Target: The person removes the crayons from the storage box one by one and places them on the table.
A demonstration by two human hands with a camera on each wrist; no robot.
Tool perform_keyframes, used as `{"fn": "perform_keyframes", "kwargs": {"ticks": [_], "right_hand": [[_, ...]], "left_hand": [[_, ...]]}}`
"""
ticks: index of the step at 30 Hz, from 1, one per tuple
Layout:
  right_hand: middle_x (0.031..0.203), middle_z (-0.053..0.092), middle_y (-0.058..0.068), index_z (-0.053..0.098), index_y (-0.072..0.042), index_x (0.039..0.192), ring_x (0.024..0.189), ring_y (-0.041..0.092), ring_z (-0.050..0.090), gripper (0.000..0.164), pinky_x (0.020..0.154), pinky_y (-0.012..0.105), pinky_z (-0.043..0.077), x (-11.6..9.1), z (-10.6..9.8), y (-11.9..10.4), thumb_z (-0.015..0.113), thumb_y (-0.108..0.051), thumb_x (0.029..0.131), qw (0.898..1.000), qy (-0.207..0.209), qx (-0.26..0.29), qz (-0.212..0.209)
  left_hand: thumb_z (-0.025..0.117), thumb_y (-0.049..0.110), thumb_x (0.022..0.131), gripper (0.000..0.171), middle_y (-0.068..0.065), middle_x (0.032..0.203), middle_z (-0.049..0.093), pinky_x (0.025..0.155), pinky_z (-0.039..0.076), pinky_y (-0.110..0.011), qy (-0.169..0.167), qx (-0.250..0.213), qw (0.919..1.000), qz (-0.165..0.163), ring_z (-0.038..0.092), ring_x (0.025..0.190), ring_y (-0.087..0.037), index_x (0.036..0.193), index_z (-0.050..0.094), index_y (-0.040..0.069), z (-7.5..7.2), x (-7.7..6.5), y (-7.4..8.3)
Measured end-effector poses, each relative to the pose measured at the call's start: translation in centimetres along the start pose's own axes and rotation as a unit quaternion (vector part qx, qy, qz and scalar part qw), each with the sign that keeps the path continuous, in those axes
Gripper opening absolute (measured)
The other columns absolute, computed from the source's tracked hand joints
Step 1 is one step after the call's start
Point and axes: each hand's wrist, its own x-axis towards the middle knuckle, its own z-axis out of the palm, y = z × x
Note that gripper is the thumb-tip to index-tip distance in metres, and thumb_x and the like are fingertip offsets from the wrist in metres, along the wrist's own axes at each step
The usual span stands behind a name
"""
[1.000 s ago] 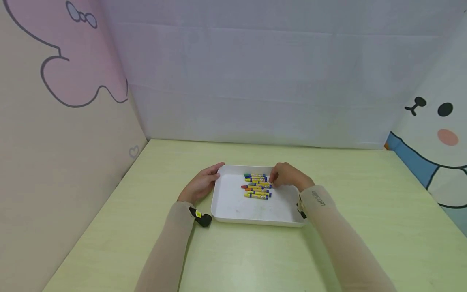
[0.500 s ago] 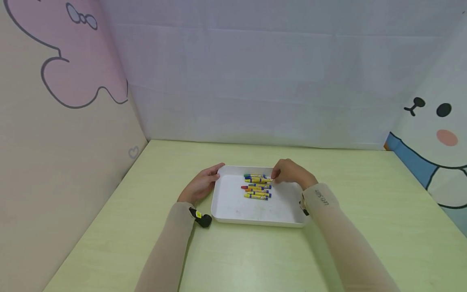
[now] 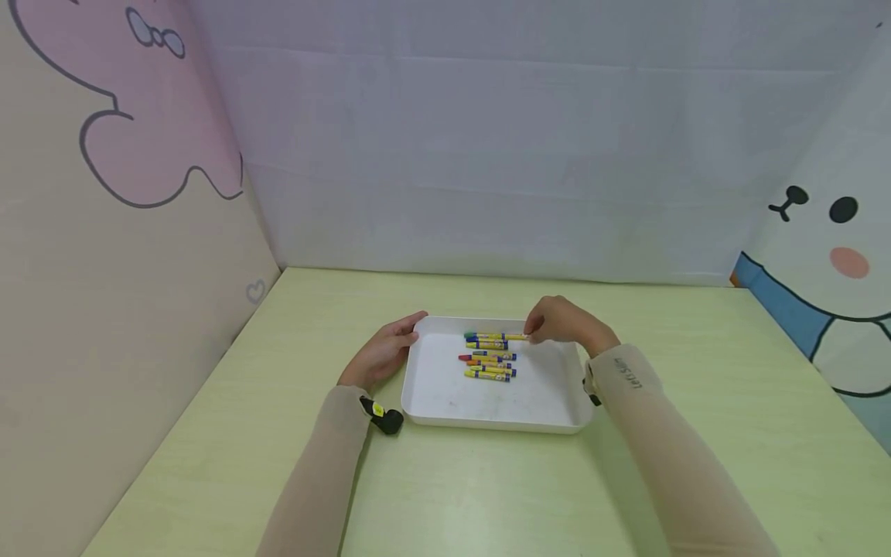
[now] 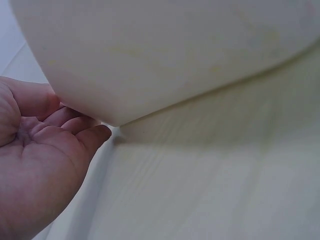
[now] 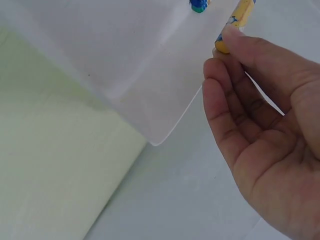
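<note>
A shallow white tray (image 3: pixel 445 402) carries several crayons with yellow-and-blue wrappers, lying in a loose column. My right hand (image 3: pixel 562 321) is over the tray's far right part and pinches a yellow-wrapped crayon (image 5: pixel 239 17) by its end, between thumb and index finger. In the head view that crayon's other end meets the green crayon (image 3: pixel 480 336) at the top of the column. My left hand (image 4: pixel 50 145) grips the tray's far left corner, thumb on the side wall and fingers reaching under it. A red crayon (image 3: pixel 480 358) and a bright yellow crayon (image 3: pixel 489 376) lie lower down.
The tray stands on a pale wooden table (image 3: pixel 473 495). A white sheet (image 3: pixel 487 162) hangs behind the far edge, and a wall (image 3: pixel 139 309) with pink drawings rises at the left. A wall with a bear drawing (image 3: pixel 835 232) is at the right.
My right hand has drawn a crayon out of the middle of the column and moved it away from me and slightly right, up by the green one. The left hand stays on the tray.
</note>
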Motion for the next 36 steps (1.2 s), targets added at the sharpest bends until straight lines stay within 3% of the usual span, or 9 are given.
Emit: {"fn": "perform_keyframes", "kwargs": {"ticks": [13,36], "right_hand": [[0.104,0.071,0.013,0.073,-0.002,0.105,0.092,0.022,0.066,0.018,0.081,0.039,0.056,-0.9,-1.1,1.9,0.067,-0.007,0.089,0.998,0.032,-0.001,-0.048],[0.108,0.067,0.023,0.070,0.004,0.107,0.099,0.037,0.062,0.021,0.083,0.048,0.053,-2.9,-2.3,7.6,0.062,-0.008,0.092,0.991,0.124,0.031,-0.026]], "left_hand": [[0.032,-0.001,0.102,0.051,-0.009,0.160,0.019,0.120,0.020,-0.041,0.002,0.002,1.0000,-0.003,0.021,0.146,-0.025,0.153,0.024,0.006,-0.2,0.0,0.0],[0.032,-0.001,0.102,0.052,-0.009,0.160,0.019,0.120,0.020,-0.041,-0.009,-0.006,0.9999,0.000,0.022,0.146,-0.025,0.153,0.023,0.006,-0.4,0.1,-0.3]]}}
